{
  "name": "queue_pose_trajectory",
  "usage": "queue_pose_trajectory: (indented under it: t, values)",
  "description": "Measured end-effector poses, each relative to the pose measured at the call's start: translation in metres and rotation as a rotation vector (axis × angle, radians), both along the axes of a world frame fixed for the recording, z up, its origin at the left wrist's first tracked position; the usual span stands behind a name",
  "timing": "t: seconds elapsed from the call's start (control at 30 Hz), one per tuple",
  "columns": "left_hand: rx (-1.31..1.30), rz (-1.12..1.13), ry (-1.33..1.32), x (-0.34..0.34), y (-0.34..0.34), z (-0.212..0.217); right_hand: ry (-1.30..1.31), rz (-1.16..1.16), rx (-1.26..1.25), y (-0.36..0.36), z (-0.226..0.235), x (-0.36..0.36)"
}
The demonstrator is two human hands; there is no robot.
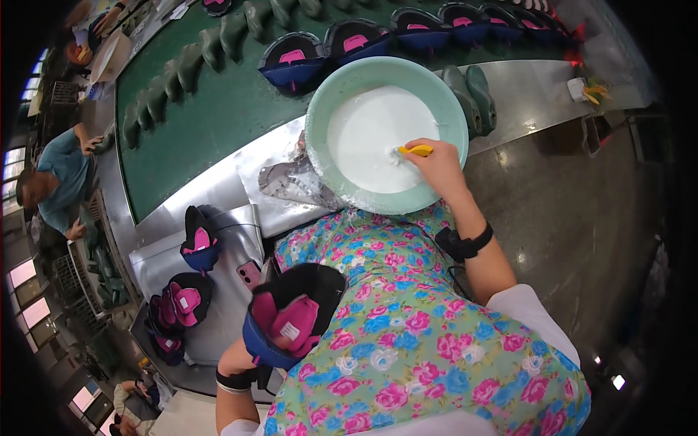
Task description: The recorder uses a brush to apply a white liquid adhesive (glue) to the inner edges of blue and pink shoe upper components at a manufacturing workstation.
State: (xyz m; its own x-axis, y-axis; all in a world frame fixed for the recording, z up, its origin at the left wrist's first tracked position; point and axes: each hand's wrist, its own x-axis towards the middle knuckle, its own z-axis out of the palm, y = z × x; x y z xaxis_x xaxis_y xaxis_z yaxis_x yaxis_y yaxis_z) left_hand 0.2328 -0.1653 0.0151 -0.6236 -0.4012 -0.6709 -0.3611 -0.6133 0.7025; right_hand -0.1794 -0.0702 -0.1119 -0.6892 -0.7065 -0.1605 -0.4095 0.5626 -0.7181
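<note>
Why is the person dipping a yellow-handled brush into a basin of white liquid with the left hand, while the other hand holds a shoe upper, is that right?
Not quite: the head view shows the right hand holding the yellow-handled brush in the white liquid of the green basin. The left hand is the one holding the black, blue and pink shoe upper.

My one head-worn fisheye view looks steeply down from close above the floral apron [407,341], facing the green conveyor [218,94] across the frame's top; edges bow toward the rim, corners black. I have no second view to overlap.
</note>
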Motion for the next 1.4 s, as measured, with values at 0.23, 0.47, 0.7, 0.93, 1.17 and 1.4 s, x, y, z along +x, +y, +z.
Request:
queue_pose_trajectory:
  t: [0.23, 0.47, 0.7, 0.93, 1.17, 1.4]
  values:
    - [-0.37, 0.0, -0.076, -0.023, -0.033, -0.059, -0.027, 0.025, -0.075, -0.007, 0.03, -0.013]
    - [0.19, 0.264, 0.405, -0.106, -0.05, -0.099, -0.215, 0.068, -0.333, -0.021, 0.084, 0.001]
    - [0.311, 0.145, 0.499, -0.141, -0.043, -0.107, -0.353, 0.286, -0.47, -0.036, 0.098, 0.012]
    - [0.132, 0.155, 0.532, -0.15, -0.054, -0.11, -0.126, -0.053, -0.238, -0.002, 0.069, 0.0]
    - [-0.17, 0.123, 0.49, -0.172, -0.063, -0.109, -0.331, -0.107, -0.305, 0.013, 0.1, 0.03]
    - [-0.063, 0.257, 0.558, -0.177, -0.06, -0.109, -0.372, 0.11, -0.208, 0.01, 0.11, 0.019]
